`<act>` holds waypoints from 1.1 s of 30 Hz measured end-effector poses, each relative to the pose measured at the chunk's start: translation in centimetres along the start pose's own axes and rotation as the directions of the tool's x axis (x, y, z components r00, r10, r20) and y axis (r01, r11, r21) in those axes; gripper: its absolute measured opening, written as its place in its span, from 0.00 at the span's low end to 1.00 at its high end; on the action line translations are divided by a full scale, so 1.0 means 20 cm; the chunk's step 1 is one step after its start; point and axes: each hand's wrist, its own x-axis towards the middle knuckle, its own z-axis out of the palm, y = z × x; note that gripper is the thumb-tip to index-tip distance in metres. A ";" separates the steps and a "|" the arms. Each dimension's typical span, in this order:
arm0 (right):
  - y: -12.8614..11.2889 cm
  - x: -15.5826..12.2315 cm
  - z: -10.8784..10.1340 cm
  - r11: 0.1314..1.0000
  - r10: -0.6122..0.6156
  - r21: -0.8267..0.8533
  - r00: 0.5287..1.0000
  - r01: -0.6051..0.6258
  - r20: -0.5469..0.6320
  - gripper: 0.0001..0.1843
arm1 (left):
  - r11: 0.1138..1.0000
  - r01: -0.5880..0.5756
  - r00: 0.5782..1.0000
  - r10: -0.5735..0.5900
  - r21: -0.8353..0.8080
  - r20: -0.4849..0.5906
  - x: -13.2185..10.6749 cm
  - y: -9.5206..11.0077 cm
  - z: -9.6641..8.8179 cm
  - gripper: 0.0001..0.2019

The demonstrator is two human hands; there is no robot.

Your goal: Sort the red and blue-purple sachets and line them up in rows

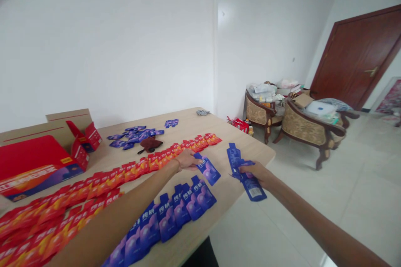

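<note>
My left hand [188, 160] is closed on one blue pouch [208, 170], its printed front facing up, over the wooden table. My right hand [255, 172] grips several blue pouches [253, 187] fanned apart beyond the table's right edge; one shows a white barcode label. Below my left hand, a row of overlapping blue pouches [181, 206] lies along the near edge of the table, partly hidden by my left forearm. Behind it runs a long row of red-orange pouches [134, 171], with more red-orange pouches [59, 240] at the near left.
An open red cardboard box [34, 162] stands at the left of the table [191, 123]. Loose blue pouches [138, 135] and a dark red cloth item [150, 144] lie farther back. Two armchairs [308, 127] loaded with bags stand right, near a brown door [360, 58].
</note>
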 end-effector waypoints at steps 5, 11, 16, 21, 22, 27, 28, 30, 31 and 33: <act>-0.04 -0.01 -0.09 1.000 -0.027 0.001 1.000 0.027 0.010 0.20 | 0.970 0.056 0.995 -0.075 0.236 0.072 0.09 -0.15 0.18 0.17; -0.08 -0.04 -0.04 0.996 -0.069 -0.047 0.997 0.070 0.038 0.22 | 0.874 -0.075 0.997 0.083 0.480 0.003 0.10 -0.18 0.22 0.18; -0.08 -0.04 0.05 0.988 -0.064 -0.135 0.990 0.081 0.125 0.19 | 0.873 -0.311 0.949 0.309 0.375 0.067 0.08 -0.06 0.21 0.23; -0.04 -0.05 0.12 0.965 -0.142 -0.187 0.967 0.183 0.211 0.18 | 0.907 -0.404 0.897 0.368 0.117 0.244 0.15 0.06 0.23 0.33; -0.04 -0.05 0.12 0.961 -0.145 -0.195 0.960 0.194 0.241 0.19 | 0.909 -0.408 0.891 0.378 0.080 0.250 0.16 0.07 0.23 0.34; -0.03 -0.05 0.05 0.973 -0.101 -0.171 0.952 0.155 0.289 0.26 | 0.918 -0.393 0.877 0.391 -0.052 0.280 0.22 0.03 0.21 0.33; -0.02 -0.05 0.03 0.978 -0.094 -0.152 0.958 0.140 0.271 0.29 | 0.922 -0.379 0.876 0.383 -0.072 0.294 0.24 0.01 0.19 0.32; 0.00 -0.04 -0.01 0.986 -0.091 -0.117 0.970 0.119 0.224 0.33 | 0.932 -0.346 0.877 0.362 -0.107 0.317 0.27 -0.01 0.16 0.31; 0.02 -0.04 -0.03 0.988 -0.094 -0.099 0.976 0.116 0.197 0.34 | 0.937 -0.328 0.878 0.350 -0.122 0.326 0.29 -0.03 0.15 0.30; 0.04 -0.05 -0.07 0.991 -0.116 -0.047 0.984 0.123 0.132 0.35 | 0.946 -0.289 0.882 0.322 -0.147 0.344 0.34 -0.04 0.11 0.28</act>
